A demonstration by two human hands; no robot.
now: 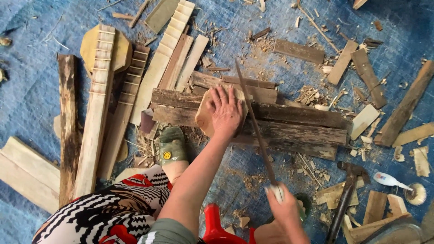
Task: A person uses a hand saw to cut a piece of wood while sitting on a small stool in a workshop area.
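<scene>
Covering the whole ground, a blue tarp [40,104] is seen under everything, so that chips and sawdust are caught on it and the timber is kept off the dirt. Across its middle a stack of dark weathered planks [294,129] is laid lengthwise, apparently as a raised bench for the work. To the left, long pale slats [97,113] with cross-notches and a dark board [68,126] are laid side by side, set apart from the working spot. On the near end of the planks a pale rounded block [205,118] is rested; it is pressed down by the left hand [226,113], spread flat and wide with fingers pointing away, seemingly so that it cannot shift. Just right of that hand a long thin saw blade [255,129] is run steeply across the planks, its far tip past the block; its handle end is gripped tightly in the closed right hand [284,203], low near the body. A foot in a green sandal [172,145] is set against the planks' near left edge, perhaps to steady them. A red stool [216,226] shows beneath the person. At lower right a hammer [346,199] is laid within reach, head away from the body. Beside it a small white tube [389,180] with a blue-and-red band lies on its side, and next to that a small round pale lid-like disc [415,193]; its print is too small to be made out
</scene>
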